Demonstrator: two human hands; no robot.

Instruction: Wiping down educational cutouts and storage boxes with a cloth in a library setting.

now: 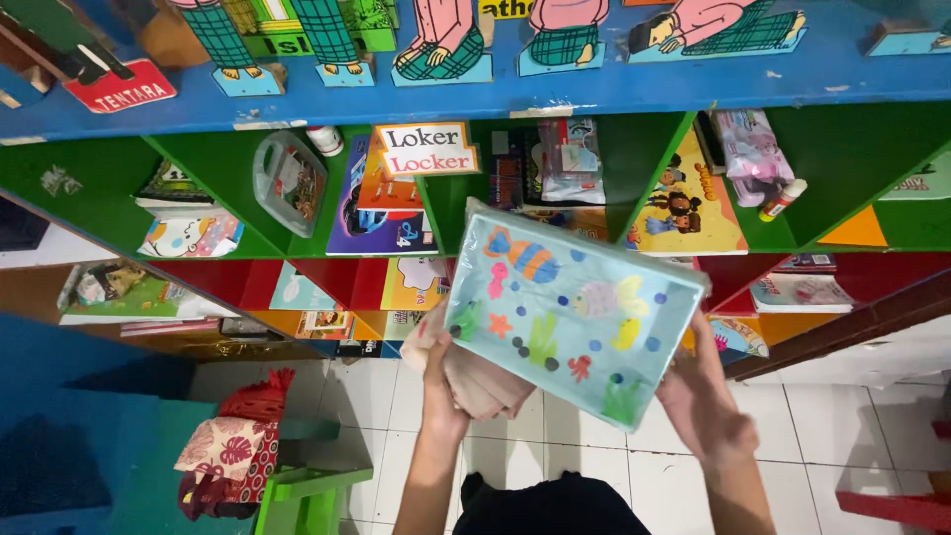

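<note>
A: What's in hand?

B: Both hands on a shallow light-blue box (573, 312) with paper sea creatures stuck inside: striped fish, starfish, octopus, green weeds, dots. It's tilted, open face toward the camera, held in front of the cubby shelf.

A: Grip?

B: Left hand (466, 372) is under the lower-left corner, fingers curled behind it. Right hand (705, 396) is clamped on the lower-right edge. Both closed on the box.

A: Shelf contents?

B: Green cubbies (208, 159) on the top row: a clear plastic case (289, 181), picture books (381, 213), a yellow cartoon book (684, 203), a pink packet (750, 149) with a glue stick (783, 200) beside it. Red and orange cubbies below hold more thin books, partly hidden by the box.

A: Signs?

B: White rectangular two-line label (426, 149) on the green divider, just above the box. Red label (121, 87) at top left. Cut-out figures (441, 45) stand in a row on the blue shelf top (693, 84).

A: Floor?

B: White tiles (852, 436). Green stool (307, 490) lower left, red patterned cloth (233, 451) draped beside it on a blue-green surface. Red object at the lower-right edge, can't tell what.
</note>
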